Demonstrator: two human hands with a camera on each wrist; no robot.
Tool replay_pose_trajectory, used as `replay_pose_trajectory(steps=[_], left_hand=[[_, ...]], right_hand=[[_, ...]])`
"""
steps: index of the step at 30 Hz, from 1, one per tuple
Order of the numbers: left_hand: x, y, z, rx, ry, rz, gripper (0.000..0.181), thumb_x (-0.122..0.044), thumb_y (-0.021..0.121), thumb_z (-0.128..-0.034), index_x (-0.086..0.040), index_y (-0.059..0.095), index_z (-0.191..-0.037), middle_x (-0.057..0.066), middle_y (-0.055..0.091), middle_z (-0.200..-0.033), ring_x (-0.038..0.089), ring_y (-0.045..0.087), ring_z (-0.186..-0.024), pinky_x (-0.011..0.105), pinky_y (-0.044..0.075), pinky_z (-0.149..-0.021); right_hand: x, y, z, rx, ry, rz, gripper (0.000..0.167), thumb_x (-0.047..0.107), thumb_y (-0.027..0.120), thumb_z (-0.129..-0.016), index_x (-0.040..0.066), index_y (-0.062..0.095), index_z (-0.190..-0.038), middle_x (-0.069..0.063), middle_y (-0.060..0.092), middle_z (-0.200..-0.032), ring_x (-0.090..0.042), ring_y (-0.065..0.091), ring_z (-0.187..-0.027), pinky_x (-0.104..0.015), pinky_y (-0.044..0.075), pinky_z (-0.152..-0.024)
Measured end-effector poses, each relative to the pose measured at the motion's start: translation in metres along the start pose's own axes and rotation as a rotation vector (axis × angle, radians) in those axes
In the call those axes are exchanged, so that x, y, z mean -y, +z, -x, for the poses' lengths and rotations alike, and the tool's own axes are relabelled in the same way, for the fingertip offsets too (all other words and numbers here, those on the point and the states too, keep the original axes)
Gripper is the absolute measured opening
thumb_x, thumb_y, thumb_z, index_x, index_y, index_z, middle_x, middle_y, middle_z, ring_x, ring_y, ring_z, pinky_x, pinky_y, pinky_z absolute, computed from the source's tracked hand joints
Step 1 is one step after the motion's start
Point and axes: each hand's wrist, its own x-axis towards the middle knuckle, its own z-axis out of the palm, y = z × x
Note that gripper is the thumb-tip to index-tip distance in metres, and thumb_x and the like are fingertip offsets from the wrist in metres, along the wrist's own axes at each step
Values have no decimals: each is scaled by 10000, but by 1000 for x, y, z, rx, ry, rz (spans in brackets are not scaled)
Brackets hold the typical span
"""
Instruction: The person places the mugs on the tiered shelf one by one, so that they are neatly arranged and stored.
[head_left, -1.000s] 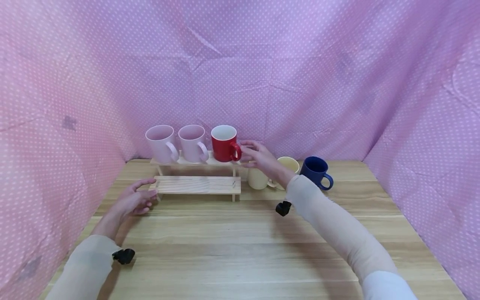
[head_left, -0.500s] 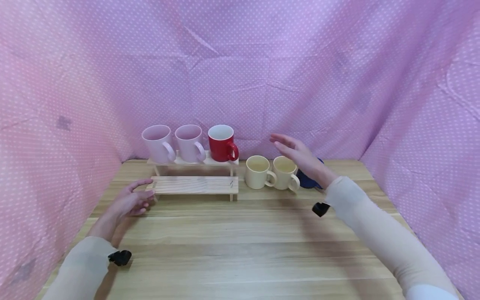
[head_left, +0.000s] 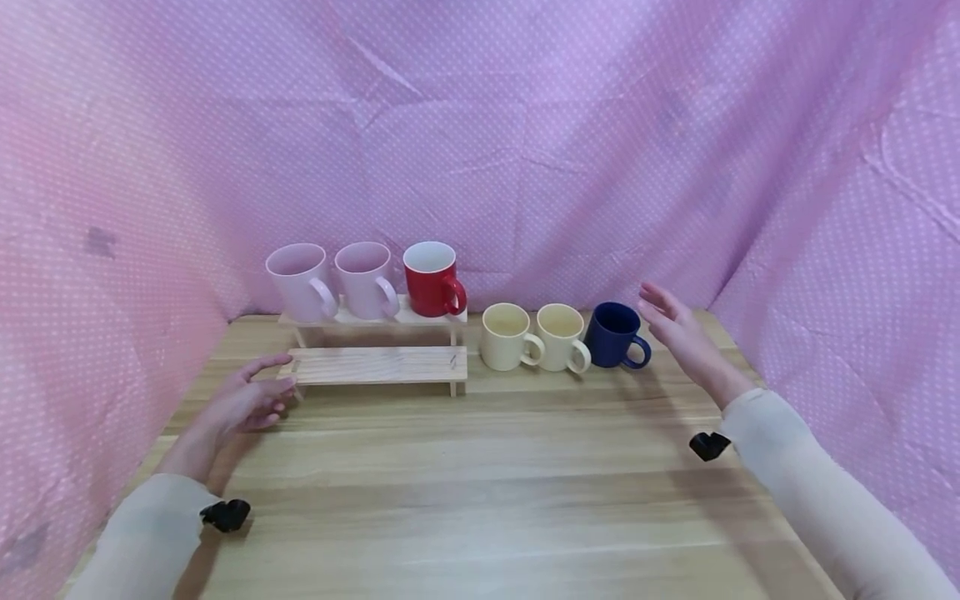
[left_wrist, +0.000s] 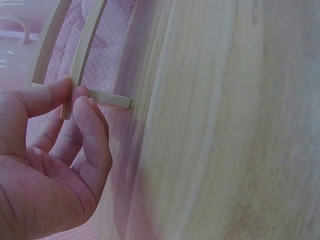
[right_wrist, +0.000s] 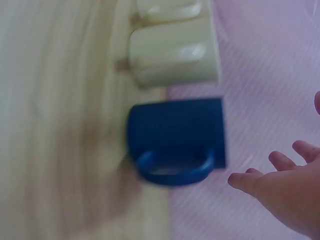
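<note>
My left hand [head_left: 243, 402] pinches the left end of the lower board of a two-tier wooden rack [head_left: 382, 367]. In the left wrist view, thumb and fingertips stand on either side of that board. Two light pink mugs [head_left: 297, 287] and a red mug [head_left: 431, 283] with a white inside stand on the upper tier, handles to the right. My right hand [head_left: 686, 342], fingers extended and holding nothing, is just right of the dark blue mug [head_left: 611, 333]. The right wrist view shows a gap between these fingers and the blue mug [right_wrist: 175, 132].
Two cream mugs [head_left: 504, 337] stand upright on the wooden table [head_left: 450, 492], between the rack and the blue mug. Pink dotted cloth [head_left: 525, 167] hangs behind and on both sides of the table.
My right hand has moved right, away from the red mug and past the cream mugs to beside the blue mug. My left hand keeps its place on the rack; the head view has shifted slightly.
</note>
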Motion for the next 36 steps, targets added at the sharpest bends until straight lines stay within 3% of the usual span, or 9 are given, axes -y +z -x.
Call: replay_pose_trajectory(steps=[7, 14, 16, 19, 23, 26, 31, 36], left_hand=[[-5, 0, 2, -3, -11, -16, 623, -289, 702, -984, -249, 393, -1523, -73, 727, -933, 69, 631, -717, 241, 586, -615], [-3, 5, -5, 12, 9, -2, 665, -302, 710, -978, -233, 370, -1545, -62, 726, -943, 68, 635, -727, 249, 588, -628], [-2, 5, -6, 7, 3, 4, 650, -300, 711, -977, -238, 382, -1535, -62, 733, -943, 70, 634, -723, 250, 587, -622], [-1, 3, -3, -12, -4, -1, 624, -293, 700, -985, -239, 388, -1522, -60, 738, -935, 71, 630, -713, 245, 584, -610], [-2, -1, 0, -9, 5, -15, 644, -285, 692, -991, -230, 365, -1543, -53, 730, -950, 79, 633, -719, 253, 586, -618], [-3, -2, -1, -2, 13, -27, 670, -289, 687, -994, -216, 336, -1559, -49, 725, -955, 77, 631, -713, 254, 586, -616], [-1, 1, -3, 5, 16, -23, 694, -307, 695, -987, -198, 321, -1562, -42, 728, -953, 72, 626, -703, 245, 582, -605], [-2, 0, -3, -19, 6, -39, 716, -317, 691, -990, -169, 303, -1573, -51, 726, -927, 77, 627, -702, 248, 583, -597]], right_hand=[[-43, -12, 11, -3, 126, -32, 787, 454, 436, -1083, 99, -3, -1631, -203, 34, -1675, -394, 77, -1519, -642, 189, -1179], [-68, -13, 20, 14, 234, -226, 797, 459, 420, -1083, 90, -34, -1624, -207, -18, -1674, -418, 81, -1508, -610, 266, -1158], [-74, -12, 21, 29, 242, -228, 767, 462, 419, -1083, 74, 42, -1628, -217, 73, -1667, -398, 191, -1489, -566, 333, -1144], [-81, -6, 22, 44, 243, -215, 653, 476, 436, -1075, 72, 276, -1562, -163, 377, -1575, -286, 426, -1389, -517, 391, -1122], [-84, 1, 20, 40, 228, -253, 493, 473, 463, -1068, 97, 442, -1386, 26, 645, -1304, -117, 575, -1202, -576, 317, -1149], [-85, 4, 19, 44, 220, -252, 528, 478, 435, -1073, 70, 428, -1409, 63, 653, -1236, -112, 585, -1184, -587, 292, -1159], [-86, 4, 18, 35, 226, -229, 592, 486, 397, -1080, -12, 421, -1399, -31, 616, -1251, -178, 609, -1190, -386, 456, -1069], [-89, 6, 17, 44, 206, -234, 533, 470, 407, -1083, -9, 485, -1305, -87, 610, -1210, -203, 644, -1150, -272, 510, -963]])
